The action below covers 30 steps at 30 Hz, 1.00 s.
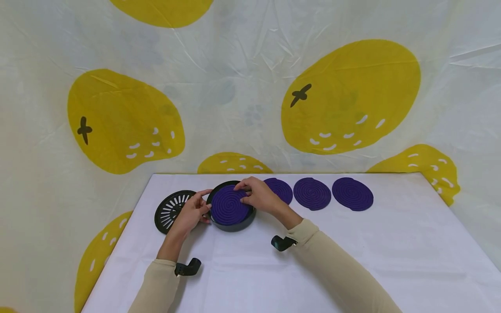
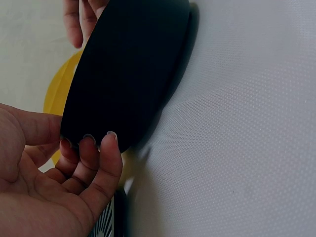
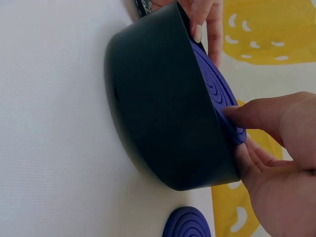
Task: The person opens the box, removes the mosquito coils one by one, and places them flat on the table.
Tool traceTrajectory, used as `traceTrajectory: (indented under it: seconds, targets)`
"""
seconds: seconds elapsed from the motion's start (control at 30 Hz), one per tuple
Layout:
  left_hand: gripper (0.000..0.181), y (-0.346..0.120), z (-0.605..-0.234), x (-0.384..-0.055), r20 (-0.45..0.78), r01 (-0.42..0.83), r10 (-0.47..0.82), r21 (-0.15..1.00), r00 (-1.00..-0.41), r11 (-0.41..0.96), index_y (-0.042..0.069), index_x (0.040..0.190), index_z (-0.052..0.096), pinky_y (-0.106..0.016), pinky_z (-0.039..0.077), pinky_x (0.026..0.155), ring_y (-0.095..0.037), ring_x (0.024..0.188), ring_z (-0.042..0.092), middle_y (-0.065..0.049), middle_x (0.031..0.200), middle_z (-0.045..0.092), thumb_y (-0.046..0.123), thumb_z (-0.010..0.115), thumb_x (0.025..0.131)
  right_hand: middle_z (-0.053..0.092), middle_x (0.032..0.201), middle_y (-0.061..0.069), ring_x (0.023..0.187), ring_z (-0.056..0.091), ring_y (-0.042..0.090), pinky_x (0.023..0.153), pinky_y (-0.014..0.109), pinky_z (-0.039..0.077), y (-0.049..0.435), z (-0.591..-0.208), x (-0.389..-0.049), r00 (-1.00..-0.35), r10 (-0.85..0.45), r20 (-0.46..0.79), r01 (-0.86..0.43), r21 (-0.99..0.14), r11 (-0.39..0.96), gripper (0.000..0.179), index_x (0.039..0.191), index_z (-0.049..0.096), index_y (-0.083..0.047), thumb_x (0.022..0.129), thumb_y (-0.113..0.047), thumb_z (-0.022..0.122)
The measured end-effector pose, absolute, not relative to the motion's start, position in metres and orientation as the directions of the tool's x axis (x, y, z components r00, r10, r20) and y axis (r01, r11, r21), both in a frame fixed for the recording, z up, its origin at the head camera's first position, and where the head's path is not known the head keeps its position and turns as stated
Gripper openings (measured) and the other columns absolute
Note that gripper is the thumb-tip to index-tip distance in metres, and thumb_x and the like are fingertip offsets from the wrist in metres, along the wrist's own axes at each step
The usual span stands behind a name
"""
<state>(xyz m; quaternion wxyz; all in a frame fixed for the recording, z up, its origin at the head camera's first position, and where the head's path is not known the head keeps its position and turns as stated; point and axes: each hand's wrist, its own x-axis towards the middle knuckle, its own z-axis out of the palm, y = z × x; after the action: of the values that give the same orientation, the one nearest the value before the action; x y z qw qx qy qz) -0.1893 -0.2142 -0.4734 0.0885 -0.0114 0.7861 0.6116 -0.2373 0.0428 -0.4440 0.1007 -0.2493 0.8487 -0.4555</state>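
Observation:
A round dark mosquito coil holder [image 1: 234,227] stands near the back of the table. A purple spiral mosquito coil [image 1: 230,205] lies within its rim, its right edge raised to the rim in the right wrist view. My left hand [image 1: 190,216] grips the holder's left side, thumb at the rim and fingertips against the outer wall [image 2: 128,74]. From above, my right hand [image 1: 259,195] pinches the coil's right edge between thumb and fingers. The holder's floor is hidden under the coil.
A black slotted lid [image 1: 163,216] lies left of the holder, partly behind my left hand. To the right, more purple coils lie in a row: one [image 1: 282,191] partly hidden by my right hand, then a second [image 1: 312,194] and a third [image 1: 352,194].

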Motion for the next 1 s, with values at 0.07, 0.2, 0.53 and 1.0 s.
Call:
traceTrajectory:
  seconds: [0.07, 0.2, 0.53, 1.0]
  targets:
    - [0.057, -0.214, -0.473, -0.19, -0.153, -0.126, 0.093, 0.96, -0.984, 0.249, 0.008, 0.153, 0.042, -0.04, 0.061, 0.063, -0.02, 0.076, 0.054, -0.003, 0.088, 0.041, -0.001, 0.059, 0.099, 0.065, 0.124, 0.011, 0.113, 0.065, 0.022, 0.095, 0.034, 0.057, 0.044, -0.445, -0.237, -0.856, -0.514, 0.043, -0.318, -0.828, 0.461, 0.033, 0.116, 0.072, -0.008, 0.086, 0.004, 0.077]
    - [0.057, -0.214, -0.474, -0.19, -0.153, -0.125, 0.1, 0.961, -0.983, 0.248, 0.006, 0.153, 0.041, -0.04, 0.061, 0.063, -0.019, 0.077, 0.053, -0.002, 0.089, 0.041, 0.0, 0.058, 0.1, 0.067, 0.107, 0.005, 0.092, 0.058, 0.015, 0.079, 0.027, 0.051, 0.048, -0.445, -0.238, -0.852, -0.522, 0.028, -0.313, -0.827, 0.467, 0.031, 0.115, 0.072, -0.013, 0.087, -0.003, 0.078]
    - [0.055, -0.215, -0.474, -0.19, -0.153, -0.125, 0.094, 0.959, -0.984, 0.256, 0.009, 0.151, 0.044, -0.038, 0.061, 0.063, -0.018, 0.073, 0.054, -0.003, 0.089, 0.042, -0.001, 0.058, 0.099, 0.058, 0.089, 0.001, 0.08, 0.049, 0.012, 0.065, 0.023, 0.042, 0.057, -0.448, -0.235, -0.837, -0.547, 0.012, -0.296, -0.851, 0.434, 0.029, 0.115, 0.073, -0.015, 0.088, -0.011, 0.08]
    - [0.056, -0.215, -0.475, -0.19, -0.148, -0.118, 0.095, 0.958, -0.984, 0.262, 0.009, 0.152, 0.044, -0.04, 0.062, 0.063, -0.019, 0.073, 0.054, -0.003, 0.088, 0.042, -0.002, 0.058, 0.099, 0.055, 0.082, 0.001, 0.075, 0.047, 0.012, 0.062, 0.023, 0.038, 0.058, -0.451, -0.232, -0.816, -0.576, 0.052, -0.368, -0.815, 0.448, 0.027, 0.114, 0.074, -0.016, 0.088, -0.016, 0.081]
